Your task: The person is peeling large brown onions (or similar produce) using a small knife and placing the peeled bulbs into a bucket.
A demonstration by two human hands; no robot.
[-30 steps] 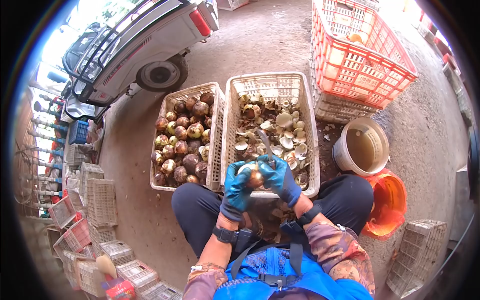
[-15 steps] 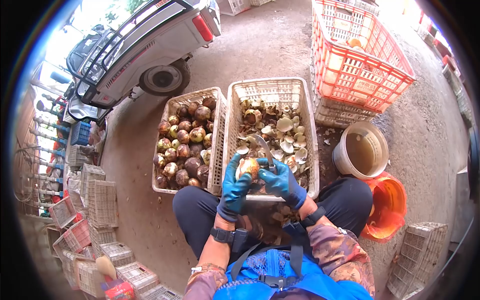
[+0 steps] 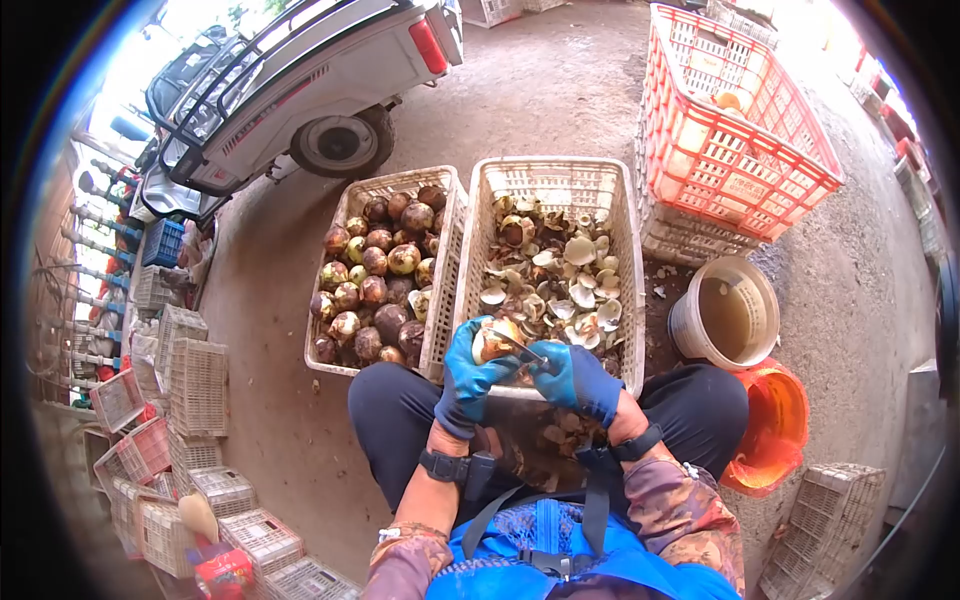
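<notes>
My left hand point(image 3: 466, 378), in a blue-green work glove, is wrapped round a round, pale-and-brown bulb-like vegetable point(image 3: 492, 343). In the same kind of glove, my right hand point(image 3: 576, 381) grips a curved-blade knife point(image 3: 520, 348), its blade lying against the bulb's right side. Both hands are over the near end of a pale plastic crate point(image 3: 634, 270) that holds curved white and brown peelings point(image 3: 545, 272). Left of it, a second crate point(image 3: 455, 215) is filled with whole brown and yellowish bulbs point(image 3: 388, 262).
To my right stand a white bucket point(image 3: 768, 290) with murky liquid, an orange bucket point(image 3: 795, 415) and a red-and-white crate point(image 3: 745, 185) stacked on another. A three-wheeled cargo vehicle point(image 3: 290, 110) is parked at the back left. Stacked crates point(image 3: 198, 385) line the left side.
The knife blade has swung from pointing up and away to lying against the bulb. My right hand has turned and lowered slightly, and the camera view has shifted a little.
</notes>
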